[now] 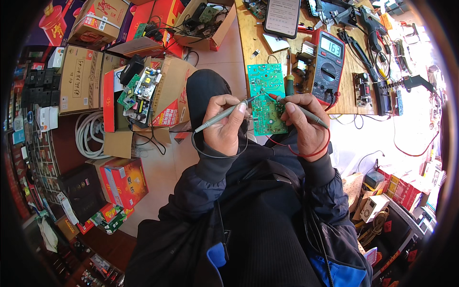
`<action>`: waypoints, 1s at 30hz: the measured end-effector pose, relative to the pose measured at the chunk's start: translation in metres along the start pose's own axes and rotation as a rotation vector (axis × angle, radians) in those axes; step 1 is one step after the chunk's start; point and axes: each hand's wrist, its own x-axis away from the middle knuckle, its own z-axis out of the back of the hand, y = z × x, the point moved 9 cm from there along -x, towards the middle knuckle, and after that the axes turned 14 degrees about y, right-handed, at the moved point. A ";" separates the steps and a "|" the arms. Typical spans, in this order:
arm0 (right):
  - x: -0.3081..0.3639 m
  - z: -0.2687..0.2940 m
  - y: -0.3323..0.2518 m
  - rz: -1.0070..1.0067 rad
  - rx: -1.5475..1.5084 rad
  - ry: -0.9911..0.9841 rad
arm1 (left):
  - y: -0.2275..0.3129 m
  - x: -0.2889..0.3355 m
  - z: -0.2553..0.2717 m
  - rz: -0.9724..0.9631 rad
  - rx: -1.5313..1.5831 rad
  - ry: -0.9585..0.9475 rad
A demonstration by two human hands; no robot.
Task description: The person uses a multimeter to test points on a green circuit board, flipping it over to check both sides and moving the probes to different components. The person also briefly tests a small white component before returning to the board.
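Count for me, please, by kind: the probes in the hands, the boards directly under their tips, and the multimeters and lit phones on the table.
Probes: 2
Board: 1
Multimeter: 1
Phone: 1
Total: 5

both hands (224, 131) hold probes (210, 123) over a green circuit board (267, 106).

Red multimeter (328, 71) with digits on its display (331, 47), lettered phone (281, 18) and brown carton (79, 80)

There are two hands (222, 125) (306, 128), two probes (213, 120) (313, 116), one multimeter (327, 64), apparently one phone (282, 18).
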 end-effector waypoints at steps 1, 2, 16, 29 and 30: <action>0.000 0.000 0.000 -0.004 -0.006 -0.001 | -0.001 0.000 0.000 0.001 -0.011 0.003; 0.000 0.000 0.000 0.000 -0.007 0.000 | 0.000 0.000 0.000 -0.003 0.000 -0.001; -0.002 -0.001 -0.003 0.012 -0.030 -0.026 | 0.001 0.000 -0.001 -0.005 -0.021 0.017; 0.000 0.000 0.001 -0.038 -0.066 -0.055 | 0.003 -0.001 -0.002 0.013 0.002 0.026; 0.000 0.000 0.001 -0.038 -0.077 -0.050 | 0.003 -0.001 -0.002 0.019 -0.002 0.032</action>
